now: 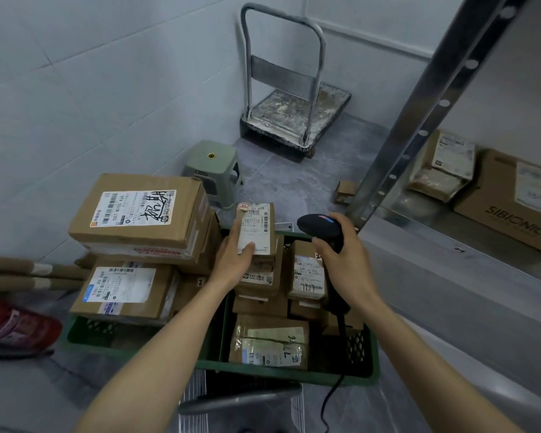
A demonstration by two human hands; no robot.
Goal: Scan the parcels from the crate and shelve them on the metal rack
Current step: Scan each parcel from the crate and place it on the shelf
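Above the green crate (224, 339), toward its far side, the left hand (235, 260) holds a small brown parcel (255, 228), label up. Just right of it, the right hand (344, 260) grips a black barcode scanner (320, 229). The metal rack (419, 126) stands to the crate's right.

A grey floor (294, 182) carries a worn platform trolley (297, 120) by the wall, a green plastic stool (211, 170) and a small cardboard box (345, 192) beside the metal rack (419, 135). On its shelf (434, 242) lie a SIBIONICS carton (512, 210) and, just beside it, stacked smaller parcels (444, 170).
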